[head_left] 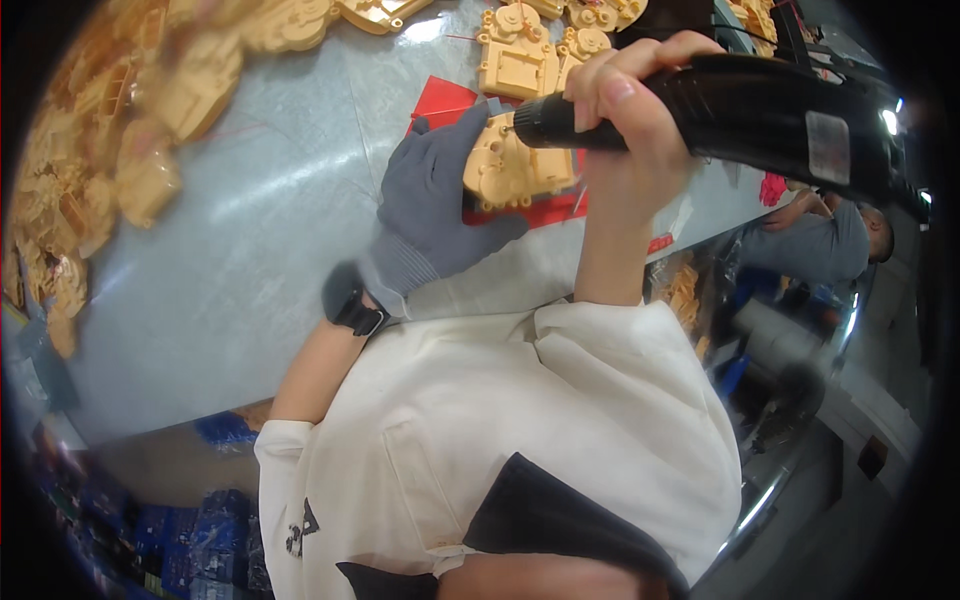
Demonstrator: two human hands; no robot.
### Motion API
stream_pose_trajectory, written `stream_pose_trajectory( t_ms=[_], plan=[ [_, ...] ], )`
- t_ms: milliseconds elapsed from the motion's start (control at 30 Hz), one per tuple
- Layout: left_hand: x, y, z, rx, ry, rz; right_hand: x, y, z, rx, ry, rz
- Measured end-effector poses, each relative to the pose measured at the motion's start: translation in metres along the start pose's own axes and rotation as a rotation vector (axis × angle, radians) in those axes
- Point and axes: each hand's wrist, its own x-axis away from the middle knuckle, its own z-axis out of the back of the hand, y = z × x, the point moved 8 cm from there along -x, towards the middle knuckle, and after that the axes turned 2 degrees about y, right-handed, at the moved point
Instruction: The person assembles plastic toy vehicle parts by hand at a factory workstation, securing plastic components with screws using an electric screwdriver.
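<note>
My left hand [430, 190], in a grey knit glove, braces a yellow plastic housing [515, 175] from its left side. The fingers lie along its far left edge and the thumb reaches along its near side. Beneath the housing lies a red mat [445, 98]. My bare right hand [640, 110] is wrapped round a black electric screwdriver [770, 110], held nearly level. Its ribbed nose points left over the top of the housing; whether the tip touches a screw cannot be made out.
More yellow housings [515, 50] stand beyond the mat. A heap of yellow plastic parts [100, 150] curves along the left side of the grey table [270, 220]. To the right, another person [820, 240] in a grey top sits farther off. Blue crates [200, 535] are below left.
</note>
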Motion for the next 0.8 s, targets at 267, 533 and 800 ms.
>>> stream_pose_trajectory(
  t_ms=[267,533,800],
  plan=[
    [-0.004,-0.003,-0.014,0.058,-0.041,0.079,0.048,-0.087,0.073,-0.077,0.369,0.169],
    [0.036,0.011,0.067,0.248,0.215,0.223,0.097,-0.078,0.143,0.231,0.675,0.036],
    [0.388,-0.015,0.284,-0.056,1.252,0.78,0.092,-0.057,0.184,0.345,0.765,-0.002]
  ],
)
